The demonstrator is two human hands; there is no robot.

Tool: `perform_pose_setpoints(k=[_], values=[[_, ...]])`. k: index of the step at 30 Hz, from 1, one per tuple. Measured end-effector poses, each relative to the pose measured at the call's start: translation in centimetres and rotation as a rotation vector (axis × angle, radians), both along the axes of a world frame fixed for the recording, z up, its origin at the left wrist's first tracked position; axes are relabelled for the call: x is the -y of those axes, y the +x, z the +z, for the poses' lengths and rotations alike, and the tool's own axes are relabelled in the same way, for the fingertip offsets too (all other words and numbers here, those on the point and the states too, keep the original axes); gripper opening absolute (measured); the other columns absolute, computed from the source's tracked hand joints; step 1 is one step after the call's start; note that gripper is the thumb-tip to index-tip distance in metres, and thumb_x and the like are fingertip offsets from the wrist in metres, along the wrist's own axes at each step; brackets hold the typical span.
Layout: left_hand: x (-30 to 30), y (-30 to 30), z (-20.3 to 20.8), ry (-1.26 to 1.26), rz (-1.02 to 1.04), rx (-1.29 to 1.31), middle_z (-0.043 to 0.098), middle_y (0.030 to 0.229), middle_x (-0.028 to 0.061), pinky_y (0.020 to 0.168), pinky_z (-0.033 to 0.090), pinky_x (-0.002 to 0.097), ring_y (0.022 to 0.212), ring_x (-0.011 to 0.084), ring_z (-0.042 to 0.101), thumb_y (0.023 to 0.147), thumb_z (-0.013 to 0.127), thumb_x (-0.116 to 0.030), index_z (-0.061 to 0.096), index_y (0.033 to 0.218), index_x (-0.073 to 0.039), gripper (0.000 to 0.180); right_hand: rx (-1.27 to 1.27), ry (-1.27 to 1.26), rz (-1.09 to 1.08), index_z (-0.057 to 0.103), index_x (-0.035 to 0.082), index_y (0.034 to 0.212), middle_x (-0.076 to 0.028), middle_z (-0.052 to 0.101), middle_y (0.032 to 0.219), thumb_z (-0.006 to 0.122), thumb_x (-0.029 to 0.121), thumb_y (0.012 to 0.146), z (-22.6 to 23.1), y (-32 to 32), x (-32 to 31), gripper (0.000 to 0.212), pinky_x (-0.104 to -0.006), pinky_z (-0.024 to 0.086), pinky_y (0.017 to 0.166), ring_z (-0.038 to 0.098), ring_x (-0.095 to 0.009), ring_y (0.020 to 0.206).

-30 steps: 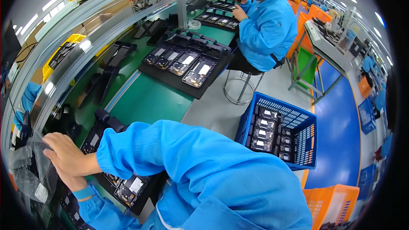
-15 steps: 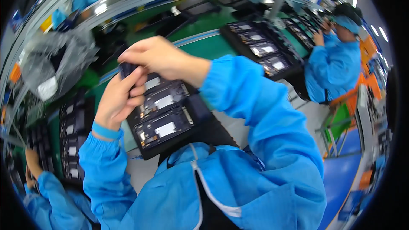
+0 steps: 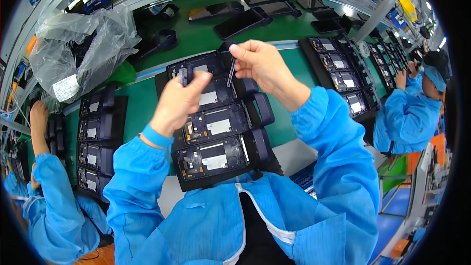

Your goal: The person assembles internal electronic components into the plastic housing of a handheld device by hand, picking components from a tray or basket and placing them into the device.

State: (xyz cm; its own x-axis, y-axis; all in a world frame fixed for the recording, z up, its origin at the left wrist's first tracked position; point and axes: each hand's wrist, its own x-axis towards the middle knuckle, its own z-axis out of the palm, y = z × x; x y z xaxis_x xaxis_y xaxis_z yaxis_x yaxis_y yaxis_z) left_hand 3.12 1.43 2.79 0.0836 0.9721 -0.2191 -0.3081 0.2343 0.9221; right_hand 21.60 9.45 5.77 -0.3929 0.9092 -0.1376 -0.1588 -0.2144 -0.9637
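Note:
My left hand (image 3: 177, 104) is closed round a small dark block-like part (image 3: 184, 75), which sticks up past the thumb. To its right, my right hand (image 3: 262, 67) pinches a slim dark strip-like piece (image 3: 230, 72) between thumb and fingers; the strip hangs downward. Both hands are above a black tray (image 3: 184, 185) holding a column of opened black handheld device housings (image 3: 211, 159). Each has a pale rectangular label inside and a thick dark handle-like part (image 3: 264, 109) along its right side. The left fingers partly hide one housing.
A crumpled clear plastic bag (image 3: 83, 56) lies at the upper left. More trays of housings stand left (image 3: 91, 152) and right (image 3: 338, 64). Dark-screened devices (image 3: 243, 22) lie beyond on the green bench. Co-workers in blue sit left (image 3: 59, 206) and right (image 3: 409, 113).
My hands were together over the tray's left side; now they are apart, each with a dark part. The whole view has shifted, so the tray appears farther right.

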Motion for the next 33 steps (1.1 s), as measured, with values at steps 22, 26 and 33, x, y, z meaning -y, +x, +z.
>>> perform_pose_setpoints(k=[22,26,33], values=[[-3.4,3.4,-0.5,0.29,0.052,-0.644,0.063,0.077,0.0036,0.065,0.046,0.0235,0.071,0.0078,0.057,0.079,0.067,-0.013,0.062,0.091,0.002,0.02,0.831,1.275,0.196,0.064,0.003,0.081,-0.009,0.063,0.079,0.066,0.01,0.073,-1.3,4.8,-3.3,0.01,-0.03,0.047,0.062,0.061,-0.024,0.074],[-3.2,1.4,-1.3,0.253,-0.059,-0.85,0.063,0.093,0.0066,0.077,0.046,0.0263,0.084,0.0138,0.058,0.07,0.072,-0.009,0.062,0.089,0.001,0.023,0.394,0.064,0.141,0.055,-0.002,0.093,-0.012,0.065,0.09,0.063,0.01,0.081,-4.0,8.1,-5.5,0.019,-0.0283,0.05,0.068,0.062,-0.017,0.078],[-3.3,1.7,-4.2,0.416,-0.265,-1.221,0.044,0.128,0.021,0.088,0.044,0.0367,0.109,0.0365,0.05,0.062,0.077,-0.013,0.054,0.081,0.005,0.035,0.082,-0.384,0.155,0.05,-0.007,0.102,-0.014,0.058,0.098,0.06,0.012,0.084,-7.4,6.9,-5.9,0.028,-0.0399,0.051,0.075,0.061,-0.024,0.084]])
